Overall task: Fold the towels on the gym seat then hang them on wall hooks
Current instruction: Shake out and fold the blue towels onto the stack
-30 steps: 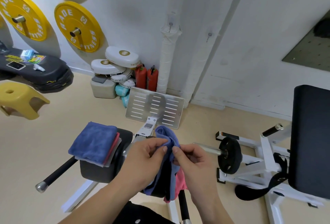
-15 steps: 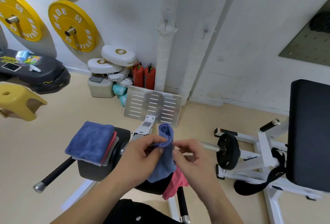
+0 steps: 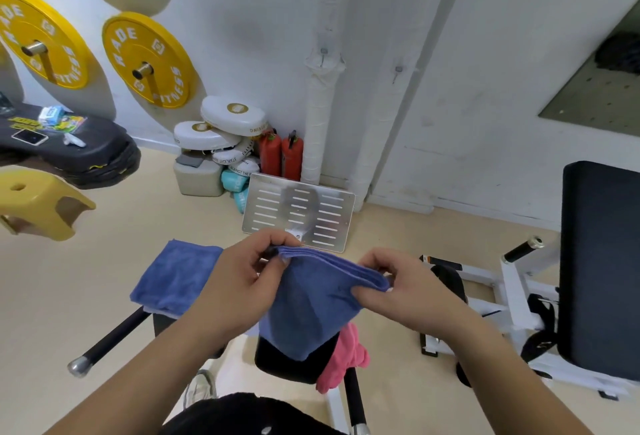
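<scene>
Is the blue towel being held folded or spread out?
Folded: the held blue towel shows several layered edges along its top.

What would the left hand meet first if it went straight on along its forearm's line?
The left hand pinches a corner of the blue towel, so that comes first. Beyond it, the slotted metal plate lies in line, probably farther and lower, though depth is unclear.

I see open air in front of the two wall hooks (image 3: 323, 52). Lower down, a metal plate (image 3: 298, 214) and red bottles (image 3: 281, 154) stand against the wall.
</scene>
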`<action>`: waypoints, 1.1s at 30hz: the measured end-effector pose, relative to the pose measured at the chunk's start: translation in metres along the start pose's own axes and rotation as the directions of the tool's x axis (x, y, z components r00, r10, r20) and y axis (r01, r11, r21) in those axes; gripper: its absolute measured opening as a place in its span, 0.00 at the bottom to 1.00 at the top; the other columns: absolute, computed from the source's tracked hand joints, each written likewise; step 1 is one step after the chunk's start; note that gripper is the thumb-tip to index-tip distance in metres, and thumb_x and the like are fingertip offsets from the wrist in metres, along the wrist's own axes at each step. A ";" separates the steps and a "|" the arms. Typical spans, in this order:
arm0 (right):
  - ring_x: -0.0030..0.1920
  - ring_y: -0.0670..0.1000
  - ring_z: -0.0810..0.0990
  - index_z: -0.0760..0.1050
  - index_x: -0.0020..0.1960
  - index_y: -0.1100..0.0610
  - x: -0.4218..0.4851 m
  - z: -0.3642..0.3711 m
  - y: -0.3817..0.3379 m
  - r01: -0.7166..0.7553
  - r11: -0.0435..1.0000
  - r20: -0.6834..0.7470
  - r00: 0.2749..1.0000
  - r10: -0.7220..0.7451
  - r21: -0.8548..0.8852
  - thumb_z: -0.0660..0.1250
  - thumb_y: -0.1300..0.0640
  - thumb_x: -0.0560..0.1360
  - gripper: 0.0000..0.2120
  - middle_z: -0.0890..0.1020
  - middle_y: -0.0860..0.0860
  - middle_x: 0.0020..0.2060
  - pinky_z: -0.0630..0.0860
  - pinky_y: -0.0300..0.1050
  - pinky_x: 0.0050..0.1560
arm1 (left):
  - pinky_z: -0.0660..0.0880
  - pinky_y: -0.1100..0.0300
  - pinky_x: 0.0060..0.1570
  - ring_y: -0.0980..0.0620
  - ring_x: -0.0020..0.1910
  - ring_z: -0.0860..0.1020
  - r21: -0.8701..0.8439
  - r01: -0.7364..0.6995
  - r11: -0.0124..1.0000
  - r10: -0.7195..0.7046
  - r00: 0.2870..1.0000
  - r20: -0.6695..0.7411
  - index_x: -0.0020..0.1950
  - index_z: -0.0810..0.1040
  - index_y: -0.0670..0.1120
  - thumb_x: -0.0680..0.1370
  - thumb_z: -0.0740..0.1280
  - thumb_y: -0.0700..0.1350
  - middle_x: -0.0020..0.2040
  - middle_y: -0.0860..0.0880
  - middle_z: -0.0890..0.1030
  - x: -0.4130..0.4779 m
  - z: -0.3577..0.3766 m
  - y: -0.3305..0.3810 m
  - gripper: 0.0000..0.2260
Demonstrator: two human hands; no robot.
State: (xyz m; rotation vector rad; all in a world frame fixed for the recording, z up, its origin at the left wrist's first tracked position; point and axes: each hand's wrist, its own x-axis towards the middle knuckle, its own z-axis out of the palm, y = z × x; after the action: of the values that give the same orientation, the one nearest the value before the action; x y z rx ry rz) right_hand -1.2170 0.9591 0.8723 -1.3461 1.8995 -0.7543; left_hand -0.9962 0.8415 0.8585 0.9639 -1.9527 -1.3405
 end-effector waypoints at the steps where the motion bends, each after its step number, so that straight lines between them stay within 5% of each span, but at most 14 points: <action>1: 0.38 0.45 0.78 0.80 0.45 0.50 -0.003 0.002 -0.001 0.010 0.996 -0.058 0.998 -0.005 0.088 0.73 0.58 0.74 0.04 0.83 0.51 0.40 0.79 0.42 0.43 | 0.76 0.71 0.49 0.58 0.52 0.82 -0.017 -0.017 1.000 0.016 0.999 -0.051 0.53 0.81 0.55 0.81 0.64 0.35 0.49 0.58 0.85 -0.002 0.001 -0.001 0.14; 4: 0.45 0.51 0.83 0.80 0.53 0.53 -0.004 0.013 -0.003 -0.041 0.896 -0.110 0.989 0.100 0.442 0.69 0.60 0.80 0.04 0.85 0.55 0.45 0.81 0.45 0.48 | 0.77 0.69 0.46 0.58 0.49 0.82 -0.076 0.008 0.997 -0.015 0.996 -0.089 0.54 0.79 0.56 0.82 0.64 0.38 0.48 0.55 0.85 -0.004 0.003 -0.009 0.13; 6: 0.52 0.55 0.85 0.80 0.55 0.52 -0.001 0.026 0.003 -0.081 0.846 -0.144 0.973 0.183 0.527 0.68 0.60 0.81 0.06 0.87 0.53 0.47 0.83 0.48 0.52 | 0.74 0.71 0.42 0.59 0.44 0.81 -0.044 0.007 0.999 -0.010 0.998 -0.064 0.53 0.79 0.56 0.83 0.64 0.38 0.45 0.56 0.84 -0.004 0.007 -0.013 0.12; 10: 0.51 0.41 0.83 0.77 0.56 0.45 0.003 0.022 0.004 -0.044 0.978 -0.324 0.940 0.110 0.205 0.73 0.61 0.75 0.15 0.84 0.40 0.47 0.80 0.40 0.51 | 0.74 0.69 0.41 0.59 0.40 0.80 -0.035 -0.033 0.999 0.033 0.999 0.020 0.56 0.77 0.54 0.83 0.65 0.37 0.44 0.56 0.84 0.002 0.011 -0.007 0.11; 12: 0.59 0.31 0.76 0.74 0.65 0.41 0.003 0.010 -0.006 0.027 1.000 -0.212 0.977 -0.028 -0.006 0.76 0.58 0.71 0.26 0.79 0.32 0.57 0.70 0.24 0.56 | 0.77 0.61 0.43 0.52 0.41 0.82 -0.028 -0.015 0.999 0.019 0.992 0.123 0.59 0.75 0.57 0.82 0.66 0.39 0.46 0.53 0.85 0.007 0.013 -0.003 0.13; 14: 0.62 0.30 0.74 0.72 0.69 0.40 0.009 0.005 -0.021 0.103 0.989 -0.028 0.994 -0.107 -0.102 0.78 0.53 0.71 0.30 0.77 0.32 0.61 0.67 0.19 0.56 | 0.80 0.55 0.49 0.50 0.45 0.84 -0.014 -0.037 0.999 0.039 0.974 0.225 0.62 0.74 0.57 0.82 0.66 0.38 0.47 0.53 0.86 0.012 0.019 0.004 0.15; 16: 0.59 0.32 0.77 0.76 0.66 0.42 0.016 0.005 -0.029 0.131 0.985 0.051 0.991 -0.126 -0.108 0.78 0.51 0.72 0.23 0.82 0.36 0.55 0.71 0.23 0.54 | 0.81 0.54 0.52 0.49 0.47 0.85 -0.036 -0.067 0.997 0.075 0.962 0.264 0.63 0.74 0.55 0.82 0.66 0.38 0.46 0.52 0.86 0.015 0.024 0.009 0.15; 19: 0.48 0.44 0.82 0.84 0.53 0.49 0.025 0.004 -0.030 0.091 0.987 0.000 0.996 -0.092 -0.136 0.74 0.49 0.76 0.08 0.86 0.46 0.44 0.78 0.42 0.49 | 0.78 0.56 0.46 0.49 0.43 0.82 -0.203 0.042 0.978 -0.004 0.982 0.186 0.62 0.75 0.52 0.82 0.67 0.36 0.44 0.51 0.85 0.016 0.024 0.004 0.14; 21: 0.44 0.45 0.81 0.84 0.47 0.51 0.027 0.005 -0.025 0.109 0.986 -0.073 0.990 -0.118 -0.123 0.72 0.52 0.77 0.04 0.85 0.46 0.40 0.77 0.41 0.46 | 0.76 0.57 0.42 0.51 0.41 0.79 -0.252 0.153 0.956 -0.103 0.974 0.202 0.61 0.76 0.50 0.81 0.69 0.36 0.41 0.52 0.82 0.012 0.019 -0.012 0.13; 26: 0.45 0.43 0.81 0.81 0.45 0.49 0.030 0.003 -0.016 0.109 0.994 -0.267 0.959 -0.097 0.029 0.70 0.55 0.80 0.05 0.83 0.44 0.40 0.73 0.31 0.44 | 0.81 0.52 0.49 0.50 0.47 0.83 0.213 0.098 0.972 -0.200 0.820 0.536 0.55 0.81 0.49 0.72 0.77 0.53 0.48 0.49 0.84 -0.001 0.018 -0.054 0.14; 30: 0.44 0.41 0.80 0.80 0.46 0.49 0.027 -0.013 -0.003 0.079 0.996 -0.346 0.936 -0.065 0.028 0.68 0.56 0.81 0.06 0.83 0.44 0.39 0.71 0.27 0.43 | 0.80 0.53 0.47 0.52 0.44 0.81 0.468 0.055 0.882 -0.305 0.823 0.478 0.49 0.79 0.52 0.69 0.71 0.56 0.44 0.53 0.82 -0.006 0.024 -0.081 0.12; 33: 0.43 0.38 0.79 0.80 0.47 0.49 0.023 -0.021 0.013 0.041 0.999 -0.426 0.904 -0.023 0.033 0.67 0.56 0.81 0.06 0.83 0.44 0.38 0.71 0.27 0.42 | 0.79 0.55 0.43 0.52 0.42 0.80 0.447 0.116 0.887 -0.313 0.862 0.398 0.47 0.76 0.53 0.74 0.69 0.56 0.42 0.53 0.81 -0.012 0.025 -0.103 0.09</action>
State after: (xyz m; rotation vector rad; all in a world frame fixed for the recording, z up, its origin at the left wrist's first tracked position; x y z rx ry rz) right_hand -1.2464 0.9425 0.8697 -1.2622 2.1830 -1.1761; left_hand -0.9841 0.8400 0.7530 1.1714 -2.6362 -1.4076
